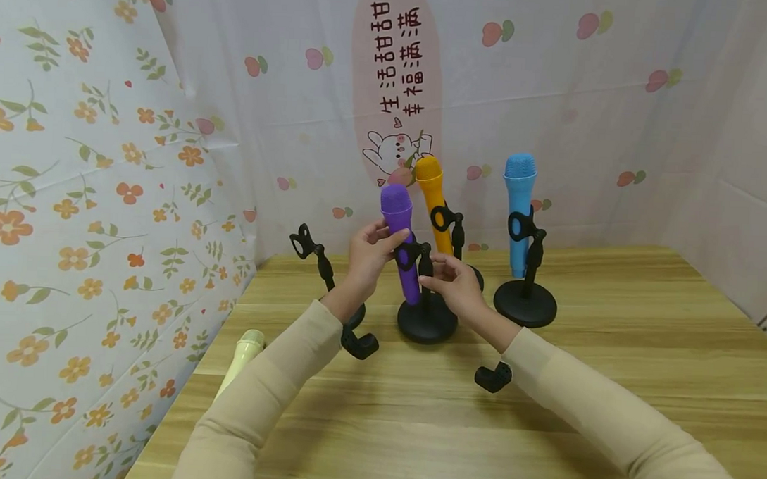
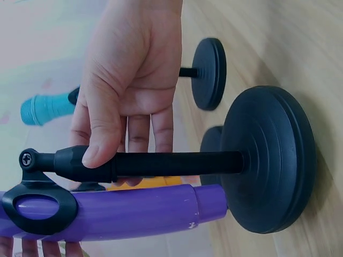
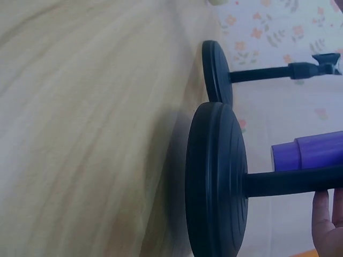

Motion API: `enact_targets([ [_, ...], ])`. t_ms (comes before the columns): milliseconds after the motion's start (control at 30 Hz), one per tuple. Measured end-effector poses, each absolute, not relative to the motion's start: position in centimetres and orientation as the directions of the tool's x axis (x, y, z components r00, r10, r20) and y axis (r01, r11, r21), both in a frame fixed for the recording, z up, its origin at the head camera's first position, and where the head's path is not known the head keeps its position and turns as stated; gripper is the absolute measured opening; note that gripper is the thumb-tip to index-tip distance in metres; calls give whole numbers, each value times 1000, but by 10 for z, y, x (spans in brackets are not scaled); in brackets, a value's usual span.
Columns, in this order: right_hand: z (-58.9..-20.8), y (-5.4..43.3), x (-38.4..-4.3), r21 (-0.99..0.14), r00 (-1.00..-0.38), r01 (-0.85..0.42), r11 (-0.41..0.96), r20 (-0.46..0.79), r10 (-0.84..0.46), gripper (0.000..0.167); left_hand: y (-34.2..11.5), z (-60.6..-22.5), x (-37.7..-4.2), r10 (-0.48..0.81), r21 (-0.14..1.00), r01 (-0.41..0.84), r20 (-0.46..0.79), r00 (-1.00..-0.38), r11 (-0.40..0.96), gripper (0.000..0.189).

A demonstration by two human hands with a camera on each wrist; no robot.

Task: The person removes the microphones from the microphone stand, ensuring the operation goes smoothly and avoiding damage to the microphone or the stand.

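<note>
A purple microphone [image 1: 396, 201] leans at a slant in the ring clip of a black microphone stand [image 1: 427, 327]. My left hand [image 1: 368, 259] holds the microphone's upper body, thumb in front and fingers behind it. Farther down, my right hand [image 1: 461, 288] grips the stand's upright from the right side. The left wrist view shows that thumb lying across the black pole [image 2: 177, 163], above the round base [image 2: 268, 160]. In the same view, the microphone's narrow lower end [image 2: 210, 202] reaches down close to the base.
Behind stands an orange microphone [image 1: 430, 172] on its stand, partly hidden. To the right, a blue microphone [image 1: 521, 184] sits in another stand [image 1: 526, 304]. A stand with a bare clip [image 1: 304, 242] is at left. A pale yellow microphone [image 1: 246, 347] lies beside my left sleeve.
</note>
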State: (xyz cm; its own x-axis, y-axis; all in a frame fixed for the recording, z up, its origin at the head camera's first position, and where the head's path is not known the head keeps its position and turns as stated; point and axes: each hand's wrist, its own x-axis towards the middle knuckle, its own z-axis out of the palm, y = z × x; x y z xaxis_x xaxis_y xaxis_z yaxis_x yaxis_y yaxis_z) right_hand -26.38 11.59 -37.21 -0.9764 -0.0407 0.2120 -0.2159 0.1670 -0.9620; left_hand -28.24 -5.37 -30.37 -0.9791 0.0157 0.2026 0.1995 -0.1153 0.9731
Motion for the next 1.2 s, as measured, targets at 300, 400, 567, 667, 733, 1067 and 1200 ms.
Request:
enact_targets([
  [300,-375,129,-250,-963,-976,-217,160,211,-58,42,-45,-306,-268,30,978,173,178,-984,-113,41],
  [400,-376,132,-246,-969,-978,-206,140,197,-74,43,-42,-307,-263,29,977,174,179,-983,-126,39],
  [567,-378,139,-238,-969,-980,-192,159,181,-78,46,-36,-309,-256,46,977,161,169,-985,-141,39],
  [667,-380,142,-233,-967,-982,-185,173,175,-71,46,-34,-310,-252,57,978,160,169,-984,-135,39],
  [733,-381,145,-230,-966,-981,-188,177,178,-71,46,-32,-311,-249,61,978,160,169,-984,-134,38],
  [1067,-384,154,-215,-961,-983,-181,208,176,-46,46,-24,-314,-237,68,979,151,162,-984,-138,39],
  [1200,-386,156,-210,-969,-986,-164,183,158,-43,45,-22,-317,-234,74,980,145,156,-985,-134,38],
])
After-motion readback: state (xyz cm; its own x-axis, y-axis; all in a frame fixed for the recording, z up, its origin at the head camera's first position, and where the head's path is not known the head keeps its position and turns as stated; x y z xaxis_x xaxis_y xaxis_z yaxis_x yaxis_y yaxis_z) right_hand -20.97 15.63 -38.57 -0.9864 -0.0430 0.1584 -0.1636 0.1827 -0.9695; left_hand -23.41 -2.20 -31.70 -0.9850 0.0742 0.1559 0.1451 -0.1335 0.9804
